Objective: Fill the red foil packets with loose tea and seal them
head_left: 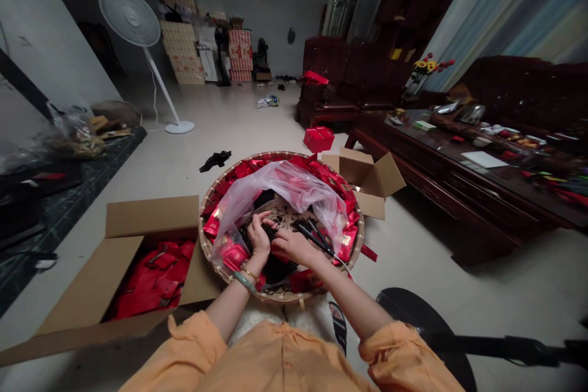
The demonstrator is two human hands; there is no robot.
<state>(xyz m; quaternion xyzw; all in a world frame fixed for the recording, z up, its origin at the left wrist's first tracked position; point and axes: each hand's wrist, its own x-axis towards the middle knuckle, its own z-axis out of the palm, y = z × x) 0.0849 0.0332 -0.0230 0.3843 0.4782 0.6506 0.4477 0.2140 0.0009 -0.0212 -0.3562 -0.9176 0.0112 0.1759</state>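
Pale floor tiles (229,128) spread out before us, with stacked cartons (181,52) against the far wall and a white standing fan (131,15) off to the left. A dark wooden table (441,159) crowded with small items runs along the right. Across our knees sits a round woven bamboo tray (275,155). Beyond its left edge stands an open cardboard box (151,214) full of red packets (151,275), and a second open cardboard box (362,174) sits against the tray's far right edge.

Inside the tray, more red packets (340,187) line the rim, and a clear plastic bag (280,193) bunches across the far half and hangs down towards the left edge. Dark loose leaves (281,220) lie in the middle. Our left hand (260,236) is half closed, its fingers (261,220) curled down at the centre of the tray; we cannot tell whether they hold anything. Our right hand (296,247) lies nearly flat, palm down, reaching across to the left hand. Black-handled scissors (315,237) lie just beside it, and we cannot tell whether it has hold of them. A green bangle (244,282) and a gold bracelet (250,274) circle our left wrist.
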